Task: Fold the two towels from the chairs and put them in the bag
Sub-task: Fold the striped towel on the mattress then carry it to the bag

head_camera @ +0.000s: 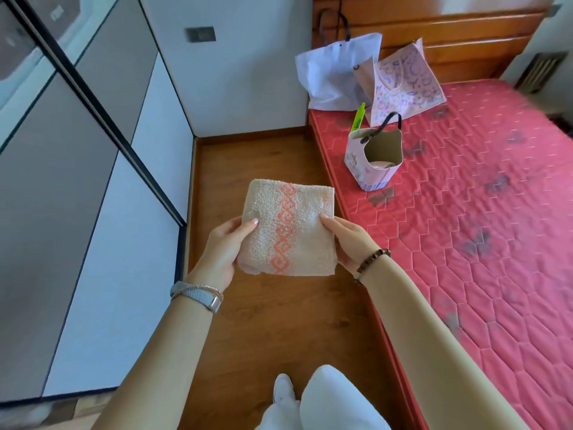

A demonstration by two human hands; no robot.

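A beige towel (294, 218) with an orange diamond band is folded into a small square and held flat in the air above the wooden floor. My left hand (221, 249) grips its left edge, thumb on top. My right hand (347, 240) grips its right edge the same way. A small pink bag (369, 172) with a dark handle stands open on the near corner of the red mattress (483, 218), up and to the right of the towel. Something pale lies at the bag's bottom; I cannot tell what it is.
A white bag (331, 79) and a patterned pink paper bag (406, 85) lean at the wooden headboard (434, 29). A yellow-green marker (358, 116) sticks up behind the small bag. Grey and white wardrobe doors (93, 212) line the left side of the narrow floor strip.
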